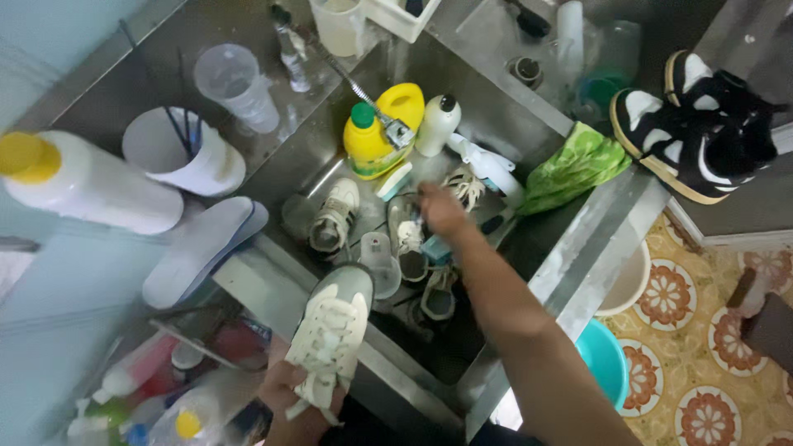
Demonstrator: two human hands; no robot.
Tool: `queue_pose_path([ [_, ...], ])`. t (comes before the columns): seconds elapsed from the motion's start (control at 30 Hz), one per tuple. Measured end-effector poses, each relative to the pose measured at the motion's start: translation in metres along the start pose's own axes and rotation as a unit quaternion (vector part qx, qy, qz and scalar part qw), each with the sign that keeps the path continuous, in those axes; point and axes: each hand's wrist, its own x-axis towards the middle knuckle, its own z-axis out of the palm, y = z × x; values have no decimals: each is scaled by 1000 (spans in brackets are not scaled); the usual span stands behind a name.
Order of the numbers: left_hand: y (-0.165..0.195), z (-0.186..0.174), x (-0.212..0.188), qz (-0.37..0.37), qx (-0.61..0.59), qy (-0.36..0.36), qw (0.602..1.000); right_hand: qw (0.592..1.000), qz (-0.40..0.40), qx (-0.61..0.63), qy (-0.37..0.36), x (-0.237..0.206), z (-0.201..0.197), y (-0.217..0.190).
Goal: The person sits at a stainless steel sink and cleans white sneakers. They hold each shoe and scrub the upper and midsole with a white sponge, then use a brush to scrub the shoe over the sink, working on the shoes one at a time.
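Left hand [285, 392]: nearest to me, at the near edge of the sink, I see my grip clenched on the heel of a white sneaker [332, 334], sole down, toe pointing into the basin.
Right hand [440, 211]: reaching into the steel sink [462, 124]; the fingers curl around something small and teal, but I cannot tell exactly what it is.
Basin: a second pale shoe [334, 216] lies by the left wall, and a clear cup [377, 258] lies between the shoes.
Left edge: white insoles [202, 248] rest on the rim.
Far wall: a yellow bottle [378, 132] and a white bottle [436, 124] stand together.
Right corner: a green cloth [576, 168] drapes the rim; black-and-white sneakers [694, 124] sit beyond.
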Motion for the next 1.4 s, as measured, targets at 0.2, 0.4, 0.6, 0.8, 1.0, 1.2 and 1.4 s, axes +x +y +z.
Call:
queue_pose_path([
  [0.2,5,40,-5,38,-2,-12,999,907,117,369,166,-29,-39,-16],
  [0.4,1,29,-5,86,-40,-114,989,806,148,541,189,-85,-27,-70],
  [0.6,-8,-1,12,-19,-143,-55,988,973,68,194,-104,-83,11,-104],
  [0.8,-6,1,8,-71,-172,-148,971,986,58,-6,-158,-50,20,-166],
  [1.0,-20,13,-2,-49,-123,-105,986,982,33,51,-179,-37,-15,-187],
  [1.2,-32,17,-27,-101,-135,-98,981,959,228,148,-81,-135,-85,-147],
  [1.4,-52,18,-32,-196,-83,-58,975,874,386,294,0,-254,-119,-139],
])
